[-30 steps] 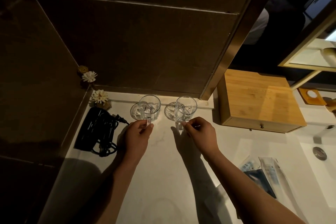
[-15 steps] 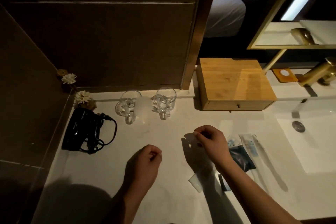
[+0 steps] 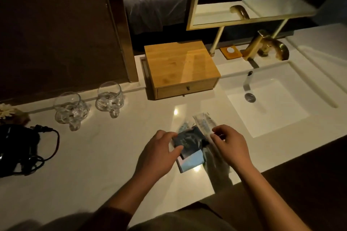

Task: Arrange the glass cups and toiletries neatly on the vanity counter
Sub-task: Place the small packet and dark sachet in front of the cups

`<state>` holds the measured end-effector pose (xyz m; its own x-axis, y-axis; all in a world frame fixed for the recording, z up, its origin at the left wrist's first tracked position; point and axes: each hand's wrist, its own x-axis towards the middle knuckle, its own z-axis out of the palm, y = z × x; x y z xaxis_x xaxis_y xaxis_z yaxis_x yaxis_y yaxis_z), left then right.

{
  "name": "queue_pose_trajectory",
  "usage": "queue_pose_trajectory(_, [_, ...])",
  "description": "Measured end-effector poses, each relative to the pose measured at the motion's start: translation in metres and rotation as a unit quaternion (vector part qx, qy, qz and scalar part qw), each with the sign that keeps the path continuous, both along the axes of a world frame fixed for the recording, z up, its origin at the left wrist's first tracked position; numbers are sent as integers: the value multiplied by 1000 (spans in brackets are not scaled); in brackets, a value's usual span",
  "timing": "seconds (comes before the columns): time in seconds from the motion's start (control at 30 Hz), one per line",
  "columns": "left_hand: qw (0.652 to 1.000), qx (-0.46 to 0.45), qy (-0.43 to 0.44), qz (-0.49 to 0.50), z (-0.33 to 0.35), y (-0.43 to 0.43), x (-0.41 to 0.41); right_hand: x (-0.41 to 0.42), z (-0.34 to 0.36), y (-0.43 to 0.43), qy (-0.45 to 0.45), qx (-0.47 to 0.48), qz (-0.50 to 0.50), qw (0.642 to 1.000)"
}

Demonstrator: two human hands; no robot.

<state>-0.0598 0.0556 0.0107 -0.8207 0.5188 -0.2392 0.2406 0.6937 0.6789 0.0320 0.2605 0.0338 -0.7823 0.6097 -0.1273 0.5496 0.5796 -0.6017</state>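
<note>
Left hand [image 3: 157, 153] pinching dark sachet [image 3: 187, 141]; right hand [image 3: 230, 145] curled over clear packets [image 3: 203, 123]. Two glass cups [image 3: 70, 110] side by side near wall.

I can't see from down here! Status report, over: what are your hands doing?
Left hand and right hand: fingers on the toiletry packets, grip unclear. Both glass cups upright by the wall. Nothing in the way.

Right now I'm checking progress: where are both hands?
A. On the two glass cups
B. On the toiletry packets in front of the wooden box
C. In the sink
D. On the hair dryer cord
B: the left hand and right hand both touch the packets; the cups stand untouched.
</note>
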Motion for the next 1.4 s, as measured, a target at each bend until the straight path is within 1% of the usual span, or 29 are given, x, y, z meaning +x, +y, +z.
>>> queue_pose_trajectory(0.07, [998,-57,15,-11,-1,7,-3,9,-3,7,-23,28,9,999])
queue_pose_trajectory(0.13, [997,-81,8,-19,-1,12,-2,14,-5,6,-20,45,47,998])
queue_pose_trajectory(0.2, [997,-76,1,-11,0,18,1,17,-5,2,-16,55,123,991])
queue_pose_trajectory(0.3, [997,-49,-26,56,-3,30,-1,17,-4,-8,-46,67,225,971])
queue_pose_trajectory(0.37, [995,-48,-45,81,-6,36,-6,19,-8,-15,-58,63,252,964])
queue_pose_trajectory(0.43, [994,-53,-47,84,-8,40,-7,22,-15,-19,-60,62,269,959])
queue_pose_trajectory(0.5, [993,-39,-55,101,-9,42,-8,24,-24,-22,-56,73,279,956])
queue_pose_trajectory(0.67, [973,48,-133,182,-17,32,-13,23,-28,-23,-36,85,289,953])
queue_pose_trajectory(0.77, [952,110,-165,234,-14,13,-15,24,-28,-26,-25,99,308,946])
queue_pose_trajectory(0.87, [932,147,-187,274,-8,-12,-18,21,-30,-31,-21,97,317,943])
queue_pose_trajectory(1.0, [916,180,-174,313,2,-44,-20,14,-28,-34,-24,102,334,937])
queue_pose_trajectory(1.1, [904,197,-162,344,9,-63,-21,14,-19,-36,-2,99,308,946])
queue_pose_trajectory(1.2, [890,208,-158,374,11,-78,-21,8,-8,-40,23,73,275,958])
queue_pose_trajectory(1.3, [872,226,-160,404,12,-92,-20,-7,-2,-49,34,76,269,959])
queue_pose_trajectory(1.4, [862,230,-156,425,15,-109,-17,-24,2,-67,48,69,277,957])
